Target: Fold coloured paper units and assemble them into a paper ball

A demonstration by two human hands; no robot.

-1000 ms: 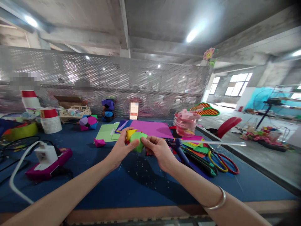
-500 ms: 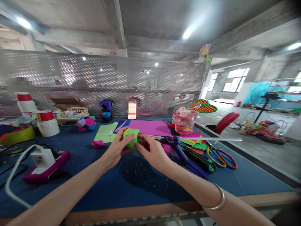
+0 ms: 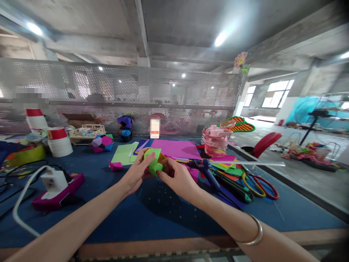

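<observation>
A folded paper piece [image 3: 155, 160], bright green with yellow showing at its edge and inside, is held above the blue tabletop. My left hand [image 3: 138, 170] wraps round its left side, the thumb lying across the green face. At its right edge, the fingers of my right hand [image 3: 177, 177] pinch the paper; their tips are partly hidden. A small magenta folded piece [image 3: 115, 166] lies left of my hands, by light green sheets [image 3: 123, 154]. Beyond them is a large magenta sheet [image 3: 177, 148]. A blue glue gun [image 3: 204, 166] with a long clear glue stick rests right of my right hand.
To the right lie a dark green utility knife [image 3: 236, 187], scissors [image 3: 257, 185] and coloured paper, with a pink jar [image 3: 215, 141] behind. Paper cups [image 3: 59, 142], a power strip [image 3: 58, 191] with a white cable, and a multicoloured paper ball [image 3: 102, 143] stand left. A lit phone [image 3: 155, 128] leans at the back.
The green paper piece has turned in my hands, so more of its yellow inside shows at the right. My right fingers have shifted slightly along its edge. The view has swung a little left.
</observation>
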